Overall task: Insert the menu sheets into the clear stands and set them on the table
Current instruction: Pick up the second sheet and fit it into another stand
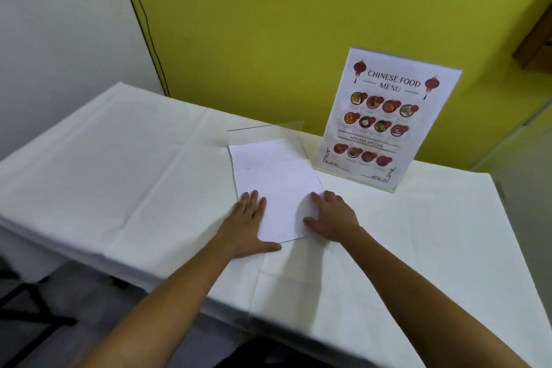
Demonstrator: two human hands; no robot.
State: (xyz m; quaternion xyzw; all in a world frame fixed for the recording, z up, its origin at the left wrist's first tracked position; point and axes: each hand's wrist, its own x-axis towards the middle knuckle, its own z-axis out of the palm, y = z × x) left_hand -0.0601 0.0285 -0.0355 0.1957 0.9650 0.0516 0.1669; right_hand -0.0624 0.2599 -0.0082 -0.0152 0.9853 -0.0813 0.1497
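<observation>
A clear stand (268,132) lies flat on the white tablecloth (134,173) with a menu sheet (276,185) in it, blank side up. My left hand (249,225) rests flat at the sheet's near left edge, fingers spread, thumb along the bottom edge. My right hand (331,216) presses flat on the sheet's near right edge. A second clear stand (389,119) stands upright at the back right, showing a printed "Chinese Food Menu" sheet.
The table backs onto a yellow wall (268,24) with a white panel (59,24) at the left. The table's left edge drops to dark chair legs (27,302) on the floor. A brown shelf (534,39) juts out at the upper right.
</observation>
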